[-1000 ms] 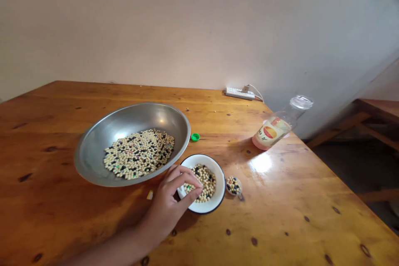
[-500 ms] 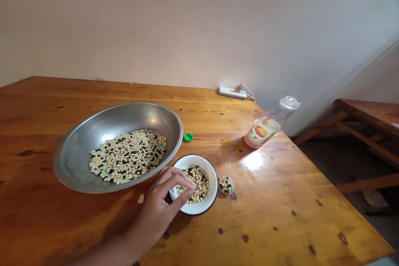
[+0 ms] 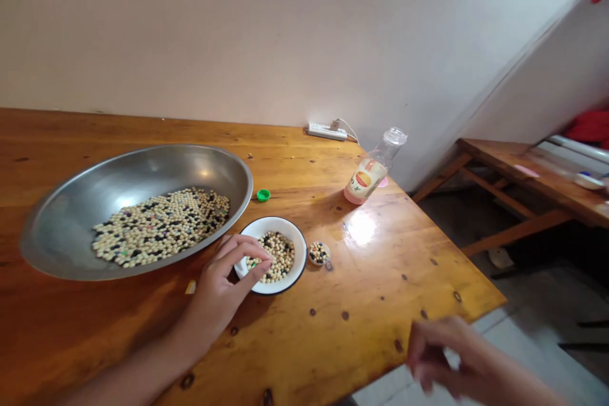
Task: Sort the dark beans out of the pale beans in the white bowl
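Observation:
My left hand (image 3: 226, 276) is over the left side of a white enamel bowl (image 3: 299, 254) with a dark rim. Thumb and forefinger come together in a pinch above small cream and black bead-like balls (image 3: 280, 257); what lies between the fingertips, if anything, is hidden. At the lower right my right hand (image 3: 442, 352) hangs near the table's edge with curled fingers, smeared by motion. A small round dish of mixed balls (image 3: 319, 254) sits just right of the bowl. To the left stands a wide steel basin (image 3: 137, 177) with many more cream and black balls in it.
A green cap (image 3: 263, 195) lies behind the bowl. Further right, a clear bottle (image 3: 368, 174) with some pinkish liquid stands on the wooden table (image 3: 361, 355). Against the wall is a power strip (image 3: 327, 131). Another wooden table (image 3: 499, 155) is at the right.
My right hand has come into view at the lower right. The view has swung to the right, so the table things appear further left. My left hand keeps its pinch over the bowl.

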`<state>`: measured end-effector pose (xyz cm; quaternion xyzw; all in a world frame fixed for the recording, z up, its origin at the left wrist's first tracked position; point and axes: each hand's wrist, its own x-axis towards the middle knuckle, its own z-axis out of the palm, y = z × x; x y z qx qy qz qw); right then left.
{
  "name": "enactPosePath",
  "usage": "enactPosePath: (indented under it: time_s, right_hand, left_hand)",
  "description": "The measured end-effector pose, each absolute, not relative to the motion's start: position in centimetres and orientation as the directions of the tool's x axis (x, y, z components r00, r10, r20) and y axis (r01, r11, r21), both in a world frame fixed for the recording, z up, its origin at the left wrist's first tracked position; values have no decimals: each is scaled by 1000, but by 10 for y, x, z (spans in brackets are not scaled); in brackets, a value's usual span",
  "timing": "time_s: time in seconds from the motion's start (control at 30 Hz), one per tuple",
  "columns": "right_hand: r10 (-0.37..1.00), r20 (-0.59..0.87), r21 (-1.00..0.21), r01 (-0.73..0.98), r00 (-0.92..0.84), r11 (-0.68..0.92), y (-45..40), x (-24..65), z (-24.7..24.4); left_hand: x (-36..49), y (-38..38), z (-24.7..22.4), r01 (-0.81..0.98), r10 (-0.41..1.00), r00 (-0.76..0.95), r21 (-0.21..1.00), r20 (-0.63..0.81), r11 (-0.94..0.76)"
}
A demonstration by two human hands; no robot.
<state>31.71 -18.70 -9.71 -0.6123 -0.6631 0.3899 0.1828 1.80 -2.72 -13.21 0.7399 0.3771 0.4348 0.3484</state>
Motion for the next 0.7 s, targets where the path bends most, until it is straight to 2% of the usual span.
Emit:
enactPosePath:
  time_s: [0.1, 0.17, 0.3, 0.43, 0.53, 0.7]
  right_hand:
    - [975, 223, -731, 658, -20, 181, -143, 310, -86]
    - [947, 315, -653, 710, -62, 263, -114, 297, -86]
    - [939, 289, -419, 856, -190, 302, -75, 272, -97]
    - [929, 253, -230, 915, -271, 330, -60, 266, -105]
    - [922, 237, -155, 925, -306, 347, -56, 266, -103]
    - [929, 179, -108, 933, -323, 345, -54, 259, -97]
  left_hand:
    - [19, -28, -133, 252, 857, 334, 839, 393, -483]
    - [20, -29, -132, 251, 859, 327, 840, 394, -481]
    - [21, -29, -131, 253, 863, 326, 844, 386, -473]
    - [22, -29, -130, 260, 856, 332, 834, 396, -486]
    - [22, -29, -129, 267, 855, 332, 830, 398, -490]
    - [23, -30, -129, 260, 859, 321, 835, 399, -485]
